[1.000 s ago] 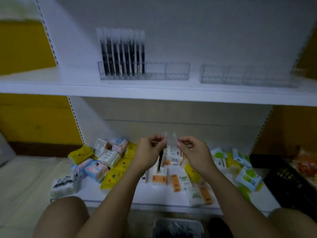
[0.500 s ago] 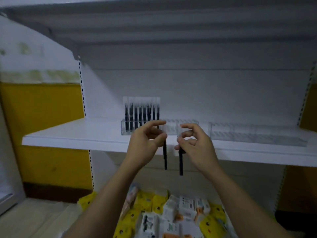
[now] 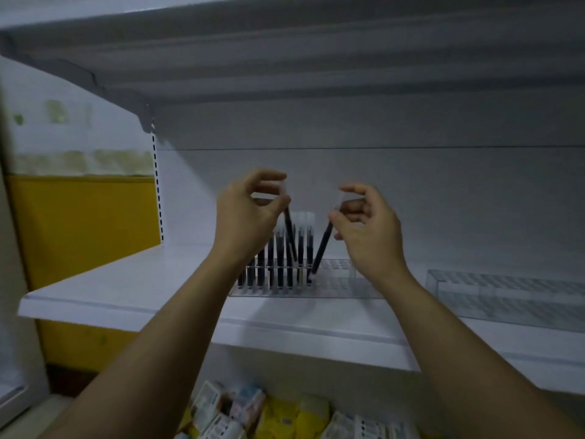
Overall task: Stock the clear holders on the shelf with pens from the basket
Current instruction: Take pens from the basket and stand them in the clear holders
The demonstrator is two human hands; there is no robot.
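No text, brand or number can be read anywhere. The small boxes and packets (image 3: 210, 403) at the bottom of the view carry printed marks, but these are too dim and blurred to make out. Any lettering on the pens (image 3: 280, 264) in the clear holder (image 3: 335, 280) is illegible.

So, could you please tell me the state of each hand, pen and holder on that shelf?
Left hand: pinching a black pen with a clear cap, tilted, tip down among the upright pens.
Right hand: pinching a second black pen, tilted, tip at the holder's top.
Middle clear plastic holder: left part filled, right part empty.
Right clear plastic holder: no pens visible.
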